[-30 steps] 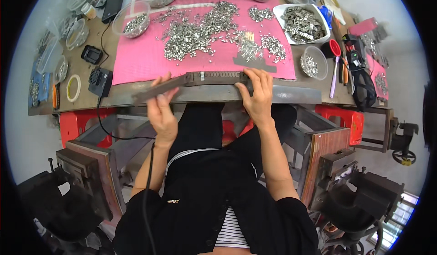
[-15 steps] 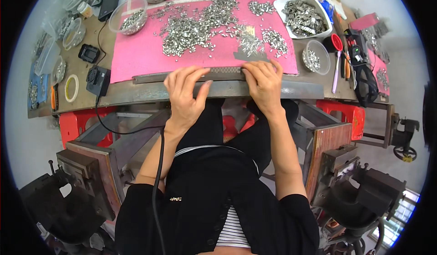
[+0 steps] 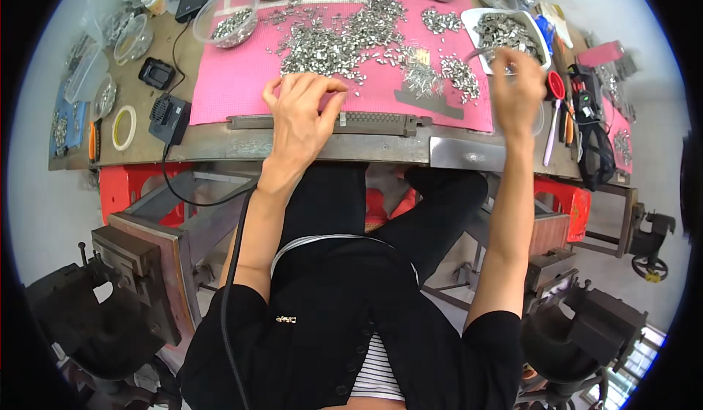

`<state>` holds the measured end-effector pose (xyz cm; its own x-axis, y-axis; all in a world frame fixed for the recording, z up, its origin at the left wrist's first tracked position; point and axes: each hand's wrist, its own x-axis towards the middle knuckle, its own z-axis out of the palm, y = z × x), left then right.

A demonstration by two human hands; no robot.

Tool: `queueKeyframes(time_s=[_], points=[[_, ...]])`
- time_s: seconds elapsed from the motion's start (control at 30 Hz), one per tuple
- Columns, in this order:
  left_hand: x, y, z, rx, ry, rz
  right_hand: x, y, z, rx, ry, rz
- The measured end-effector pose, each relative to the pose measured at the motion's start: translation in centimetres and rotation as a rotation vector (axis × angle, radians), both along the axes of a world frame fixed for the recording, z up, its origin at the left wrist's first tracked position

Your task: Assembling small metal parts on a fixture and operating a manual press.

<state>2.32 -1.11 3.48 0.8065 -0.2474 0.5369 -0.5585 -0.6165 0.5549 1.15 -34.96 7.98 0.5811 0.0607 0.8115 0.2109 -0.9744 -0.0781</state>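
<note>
In the head view, the left hand (image 3: 300, 121) is held palm down at the near side of the bench (image 3: 205, 143). Its fingers are bent, and a gap is visible between the thumb and the forefinger, so it looks half open. In this view it covers a part of a long dark metal bar (image 3: 377, 123), which has a row of small slots; whether the hand touches the bar, I cannot tell. The bar lies along the front edge of a pink mat (image 3: 227, 95).

The right hand (image 3: 518, 91) is raised near a white tray (image 3: 469, 29) filled with metal pieces. It is blurred, with fingers curled, and I cannot tell if it grips something.

On the mat, a wide heap of small shiny metal pieces (image 3: 318, 51) is spread beyond the left hand. To the right of this heap are thin metal pins (image 3: 421, 82), and just nearer than them is a flat grey plate (image 3: 439, 107). A clear bowl (image 3: 205, 33) stands at the left of the heap. Farther left, a black adapter (image 3: 169, 119) rests near a tape ring (image 3: 115, 135).
</note>
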Motion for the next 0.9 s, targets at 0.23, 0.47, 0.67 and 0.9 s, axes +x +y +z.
queueKeyframes(time_s=[0.23, 0.47, 0.67, 0.9], points=[[2.5, -0.3, -0.2, 0.181, 0.048, -0.160, 1.6, 2.5, -0.9, 0.193, 0.206, 0.142], [3.6, -0.7, -1.1, 0.251, 0.030, -0.224, 1.9, 12.9, -5.5, 0.198, 0.458, 0.383], [3.6, -0.8, -1.4, 0.229, -0.057, -0.226, 2.8, 14.3, -6.0, 0.058, 0.434, 0.289], [0.8, 0.9, -0.4, 0.058, -0.012, -0.340, 2.5, 13.5, -6.3, 0.062, 0.434, 0.270]])
